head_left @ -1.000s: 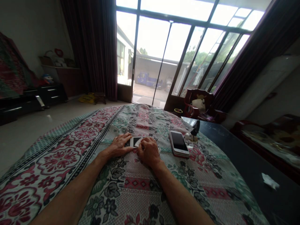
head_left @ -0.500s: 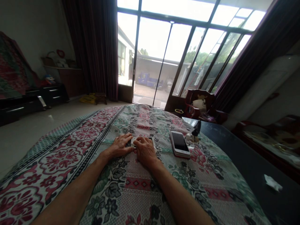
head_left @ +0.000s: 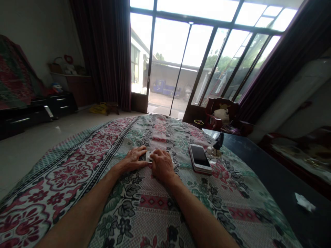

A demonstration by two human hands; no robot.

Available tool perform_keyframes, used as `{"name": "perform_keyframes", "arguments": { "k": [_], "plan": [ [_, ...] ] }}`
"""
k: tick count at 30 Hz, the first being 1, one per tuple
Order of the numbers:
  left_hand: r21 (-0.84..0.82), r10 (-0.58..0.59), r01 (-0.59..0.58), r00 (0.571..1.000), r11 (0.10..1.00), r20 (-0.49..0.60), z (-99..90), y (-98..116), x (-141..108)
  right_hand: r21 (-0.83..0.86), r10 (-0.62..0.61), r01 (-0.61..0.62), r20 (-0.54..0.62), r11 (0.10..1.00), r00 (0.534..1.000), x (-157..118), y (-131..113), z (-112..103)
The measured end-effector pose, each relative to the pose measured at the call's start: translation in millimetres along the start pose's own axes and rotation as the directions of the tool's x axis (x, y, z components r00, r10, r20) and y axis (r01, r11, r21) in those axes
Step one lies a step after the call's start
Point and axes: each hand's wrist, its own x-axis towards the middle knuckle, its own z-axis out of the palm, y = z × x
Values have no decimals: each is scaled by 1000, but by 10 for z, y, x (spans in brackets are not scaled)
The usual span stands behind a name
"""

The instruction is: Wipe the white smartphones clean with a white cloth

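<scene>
A small flat white object (head_left: 148, 157) lies on the patterned cloth between my hands, partly hidden by them. My left hand (head_left: 133, 159) rests at its left end, thumb and fingers apart around that end. Over the right part of it is my right hand (head_left: 162, 164), its fingers bent together on a small white piece that looks like tissue (head_left: 152, 155). A bit of white also shows beyond the right side of this hand. To the right lies a white phone (head_left: 200, 158) with a dark screen, on top of something red-edged.
A dark figure on a clear base (head_left: 218, 143) stands behind the phone. The floral cloth (head_left: 155, 220) spreads over the round surface. On the dark table (head_left: 276, 182) at right lies crumpled white paper (head_left: 305, 202). Beyond are a wooden chair (head_left: 222, 110) and glass doors.
The fingers of my right hand have shifted slightly on the white object, showing more of its left part. The whole view has moved a little. My left hand keeps its place.
</scene>
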Motion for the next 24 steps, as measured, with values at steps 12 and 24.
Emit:
{"name": "perform_keyframes", "arguments": {
  "k": [12, 24],
  "plan": [
    [35, -16, 14, 999, 999, 40, -4, 28, 7, -67, 36, -33, 45, 997, 998, 127, -49, -15],
    [22, -40, 39, 998, 999, 50, -49, 79, -19, 12, -37, 36, 62, 999, 997, -155, -87, -145]
  ]
}}
